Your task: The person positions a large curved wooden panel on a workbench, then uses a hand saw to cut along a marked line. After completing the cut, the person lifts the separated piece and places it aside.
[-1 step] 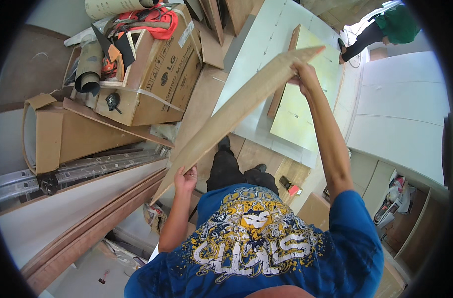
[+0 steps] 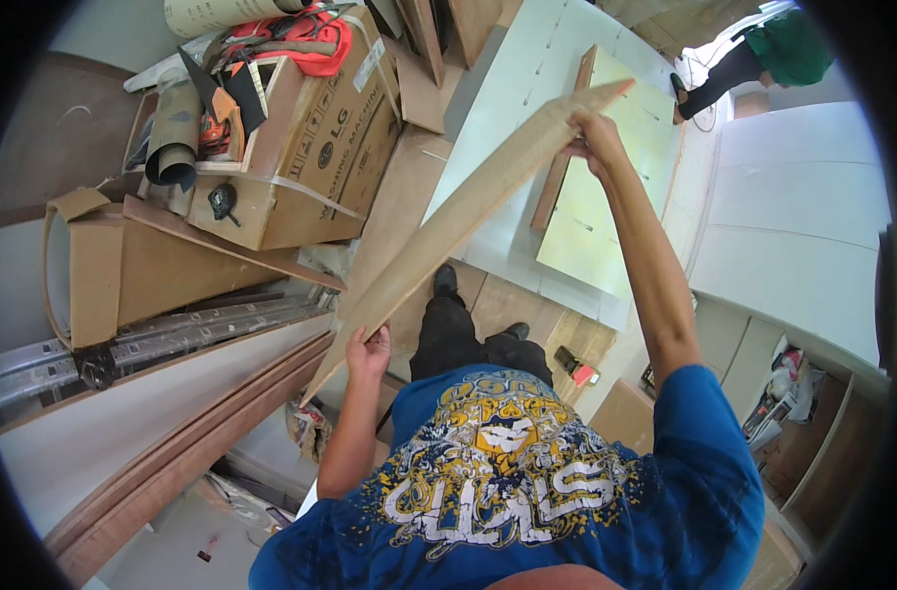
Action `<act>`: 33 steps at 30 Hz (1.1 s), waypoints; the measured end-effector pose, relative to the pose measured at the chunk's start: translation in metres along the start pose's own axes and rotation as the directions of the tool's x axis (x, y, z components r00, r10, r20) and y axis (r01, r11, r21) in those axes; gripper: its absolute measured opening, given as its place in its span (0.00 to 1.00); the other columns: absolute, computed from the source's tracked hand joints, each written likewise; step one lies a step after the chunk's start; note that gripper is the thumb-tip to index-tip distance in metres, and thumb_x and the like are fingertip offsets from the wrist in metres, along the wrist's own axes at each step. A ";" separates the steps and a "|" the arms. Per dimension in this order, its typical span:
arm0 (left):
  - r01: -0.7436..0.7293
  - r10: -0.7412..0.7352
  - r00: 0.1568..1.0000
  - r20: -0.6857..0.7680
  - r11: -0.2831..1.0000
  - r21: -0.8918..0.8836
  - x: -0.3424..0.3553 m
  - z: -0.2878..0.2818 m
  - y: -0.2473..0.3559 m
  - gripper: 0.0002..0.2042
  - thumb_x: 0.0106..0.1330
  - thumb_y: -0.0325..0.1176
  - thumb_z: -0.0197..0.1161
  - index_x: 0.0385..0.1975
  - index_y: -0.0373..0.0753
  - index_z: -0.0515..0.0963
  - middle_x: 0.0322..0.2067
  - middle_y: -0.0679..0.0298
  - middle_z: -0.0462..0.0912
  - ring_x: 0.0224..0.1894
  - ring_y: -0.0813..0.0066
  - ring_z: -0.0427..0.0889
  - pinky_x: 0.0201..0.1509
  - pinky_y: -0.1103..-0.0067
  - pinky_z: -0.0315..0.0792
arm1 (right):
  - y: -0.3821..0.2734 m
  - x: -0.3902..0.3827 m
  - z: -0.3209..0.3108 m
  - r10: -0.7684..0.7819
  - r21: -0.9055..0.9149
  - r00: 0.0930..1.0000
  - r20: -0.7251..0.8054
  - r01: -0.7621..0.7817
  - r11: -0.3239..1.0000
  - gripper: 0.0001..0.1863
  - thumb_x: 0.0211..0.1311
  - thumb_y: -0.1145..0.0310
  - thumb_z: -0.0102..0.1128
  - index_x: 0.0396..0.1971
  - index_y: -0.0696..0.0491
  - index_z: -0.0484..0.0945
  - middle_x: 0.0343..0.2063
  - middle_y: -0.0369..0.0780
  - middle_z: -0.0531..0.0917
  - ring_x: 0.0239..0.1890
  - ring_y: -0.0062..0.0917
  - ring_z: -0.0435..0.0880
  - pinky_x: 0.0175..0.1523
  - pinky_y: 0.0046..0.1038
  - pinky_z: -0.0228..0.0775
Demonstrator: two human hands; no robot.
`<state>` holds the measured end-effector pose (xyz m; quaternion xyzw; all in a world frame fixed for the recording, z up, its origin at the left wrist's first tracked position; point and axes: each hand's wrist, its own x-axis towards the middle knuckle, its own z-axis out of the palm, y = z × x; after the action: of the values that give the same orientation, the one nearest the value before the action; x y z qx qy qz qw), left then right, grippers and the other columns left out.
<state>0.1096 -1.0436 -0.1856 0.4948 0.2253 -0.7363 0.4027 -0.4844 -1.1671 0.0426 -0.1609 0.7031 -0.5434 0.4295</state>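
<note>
A long, thin light-brown wooden board (image 2: pixel 468 187) slants across the view from lower left to upper right, raised above the floor. Its near edge is gripped by my left hand (image 2: pixel 369 352), with the thumb and fingers closed on it. My right hand (image 2: pixel 595 143) clasps the board close to its far, reddish-tipped end; the arm is stretched out. Beneath that far end stands a pale yellow panel (image 2: pixel 610 216) with a brown wooden side, resting on a large white sheet (image 2: pixel 507 108).
On the left, a big cardboard box (image 2: pixel 335 147) carries a tool tray, a red bag and sandpaper rolls. Long planks (image 2: pixel 193 452) and a metal ladder-like frame (image 2: pixel 183 339) lie nearer. A person in green (image 2: pixel 787 49) stands at far right. A black-and-red tool (image 2: pixel 576 367) lies by my feet.
The board's far end and my right hand have shifted slightly up and to the left. Both hands keep their grip.
</note>
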 end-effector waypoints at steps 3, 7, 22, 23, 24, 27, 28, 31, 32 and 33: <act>-0.012 0.007 0.999 -0.043 0.995 -0.098 0.027 0.016 0.000 0.17 0.75 0.31 0.51 0.56 0.27 0.74 0.51 0.45 0.82 0.54 0.46 0.83 0.44 0.71 0.86 | 0.009 0.074 0.049 0.051 -0.047 0.998 0.027 -0.050 0.998 0.21 0.58 0.69 0.63 0.46 0.69 0.75 0.39 0.49 0.81 0.34 0.44 0.87 0.39 0.41 0.87; -0.038 0.025 0.998 -0.065 0.979 -0.199 0.072 0.049 -0.006 0.18 0.76 0.31 0.48 0.59 0.26 0.72 0.55 0.44 0.79 0.59 0.45 0.80 0.34 0.77 0.84 | 0.035 0.175 0.097 0.009 -0.130 0.999 -0.046 -0.015 0.991 0.20 0.62 0.69 0.61 0.47 0.70 0.75 0.42 0.53 0.82 0.33 0.43 0.88 0.38 0.39 0.88; 0.163 -0.125 0.986 0.113 0.879 -0.448 0.270 0.267 -0.089 0.25 0.76 0.28 0.47 0.73 0.37 0.60 0.70 0.47 0.66 0.69 0.45 0.72 0.17 0.88 0.71 | 0.296 0.063 0.058 0.279 -0.745 0.898 0.341 0.078 0.662 0.25 0.67 0.55 0.61 0.57 0.55 0.80 0.46 0.49 0.86 0.49 0.42 0.84 0.54 0.43 0.78; 0.164 -0.162 0.986 0.040 0.889 -0.428 0.258 0.283 -0.114 0.26 0.76 0.28 0.47 0.74 0.38 0.58 0.70 0.46 0.65 0.69 0.45 0.72 0.17 0.88 0.71 | 0.341 0.032 0.020 0.235 -0.840 0.890 0.391 0.241 0.486 0.26 0.65 0.53 0.60 0.55 0.56 0.81 0.48 0.53 0.86 0.53 0.51 0.83 0.61 0.47 0.73; 0.130 -0.155 0.987 -0.028 0.900 -0.417 0.258 0.294 -0.116 0.27 0.76 0.28 0.47 0.74 0.38 0.57 0.70 0.45 0.64 0.69 0.45 0.71 0.17 0.88 0.71 | 0.368 0.002 0.010 0.424 -0.921 0.828 0.367 0.260 0.289 0.25 0.63 0.54 0.61 0.53 0.55 0.82 0.51 0.53 0.85 0.56 0.49 0.83 0.61 0.46 0.74; 0.171 -0.186 0.982 0.026 0.827 -0.535 0.312 0.301 -0.067 0.28 0.76 0.30 0.46 0.76 0.39 0.54 0.71 0.44 0.63 0.69 0.44 0.71 0.17 0.88 0.73 | 0.391 -0.076 -0.013 0.661 -0.914 0.643 0.387 0.361 0.185 0.25 0.58 0.58 0.63 0.53 0.54 0.83 0.53 0.52 0.85 0.56 0.48 0.83 0.62 0.45 0.75; 0.191 -0.197 0.979 0.047 0.825 -0.532 0.330 0.305 -0.064 0.28 0.77 0.32 0.46 0.76 0.39 0.54 0.71 0.44 0.63 0.69 0.45 0.72 0.17 0.87 0.73 | 0.398 -0.099 -0.038 0.667 -0.897 0.624 0.407 0.410 0.164 0.28 0.61 0.56 0.64 0.57 0.57 0.81 0.52 0.53 0.85 0.58 0.48 0.82 0.64 0.42 0.74; 0.146 -0.128 0.989 0.069 0.855 -0.498 0.381 0.274 -0.017 0.27 0.78 0.38 0.43 0.75 0.39 0.57 0.71 0.44 0.63 0.69 0.45 0.72 0.20 0.85 0.76 | 0.373 -0.148 -0.049 0.621 -0.938 0.718 0.315 0.136 0.318 0.26 0.62 0.56 0.62 0.56 0.57 0.81 0.49 0.53 0.86 0.54 0.47 0.85 0.61 0.40 0.76; 0.143 -0.116 0.990 0.086 0.866 -0.480 0.391 0.265 -0.014 0.27 0.78 0.39 0.42 0.75 0.39 0.57 0.71 0.44 0.63 0.69 0.44 0.72 0.22 0.84 0.79 | 0.372 -0.166 -0.070 0.551 -0.934 0.783 0.288 0.103 0.342 0.26 0.62 0.56 0.61 0.56 0.58 0.82 0.48 0.53 0.86 0.53 0.47 0.85 0.60 0.40 0.76; 0.134 -0.092 0.989 0.114 0.877 -0.461 0.402 0.264 -0.001 0.27 0.78 0.40 0.41 0.75 0.39 0.58 0.72 0.44 0.62 0.69 0.44 0.71 0.24 0.82 0.81 | 0.370 -0.175 -0.081 0.466 -0.924 0.843 0.268 0.088 0.373 0.26 0.63 0.56 0.61 0.55 0.58 0.82 0.47 0.53 0.87 0.52 0.47 0.86 0.59 0.40 0.77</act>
<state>-0.1099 -1.3842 -0.4435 0.3362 0.4066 -0.7037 0.4758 -0.3569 -0.8631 -0.2131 -0.4151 0.7625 0.0481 0.4940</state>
